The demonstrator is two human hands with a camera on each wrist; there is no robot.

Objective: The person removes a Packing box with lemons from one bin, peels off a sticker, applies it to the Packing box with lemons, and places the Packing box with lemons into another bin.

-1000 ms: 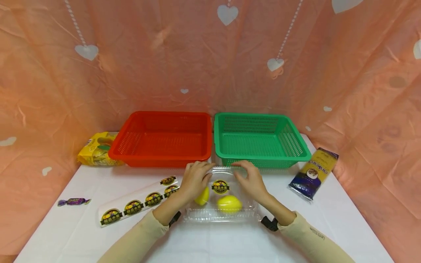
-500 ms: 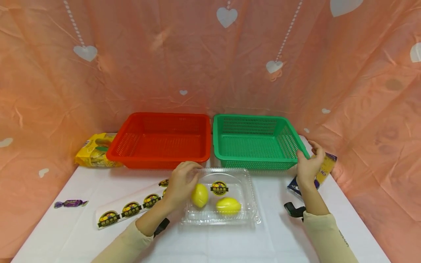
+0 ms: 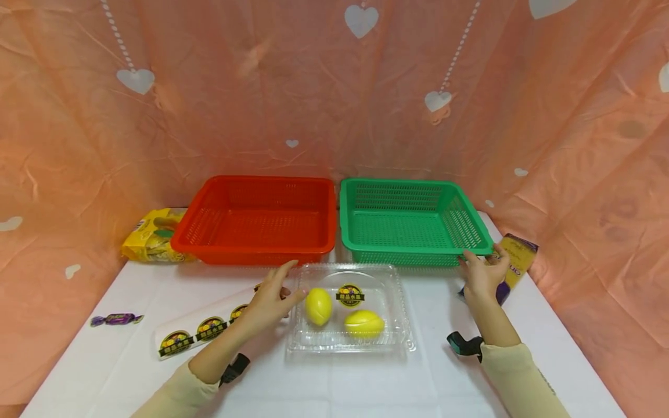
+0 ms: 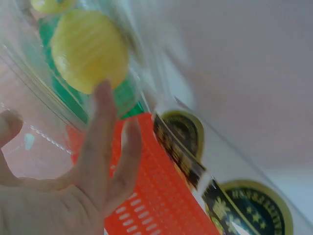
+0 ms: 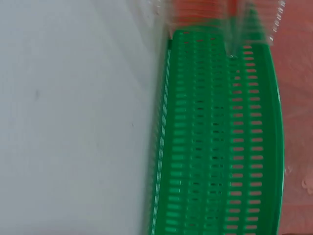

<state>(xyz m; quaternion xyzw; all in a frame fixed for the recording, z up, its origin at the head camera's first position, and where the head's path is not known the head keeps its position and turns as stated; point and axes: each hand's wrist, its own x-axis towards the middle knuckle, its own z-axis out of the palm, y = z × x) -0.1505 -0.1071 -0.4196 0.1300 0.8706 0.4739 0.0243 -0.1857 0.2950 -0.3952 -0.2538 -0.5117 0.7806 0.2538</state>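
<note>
A clear plastic clamshell box lies on the table with two yellow lemons showing through it. A round black-and-gold label is on the box. My left hand is at the box's left side, fingers spread, with its thumb pointing at the nearer lemon. In the left wrist view the fingers extend in front of the lemon. My right hand is at the front right corner of the green basket, thumb and fingers apart at the rim, partly covering a gold-and-purple packet.
A red basket stands left of the green one, against the pink curtain. Strip of white backing with round labels lies left of the box. A yellow packet and a purple wrapped candy are farther left.
My right hand has left the box and gone right to the green basket's corner, then slightly lower. My left hand has drawn back leftward from the box's top edge, its fingers spreading.
</note>
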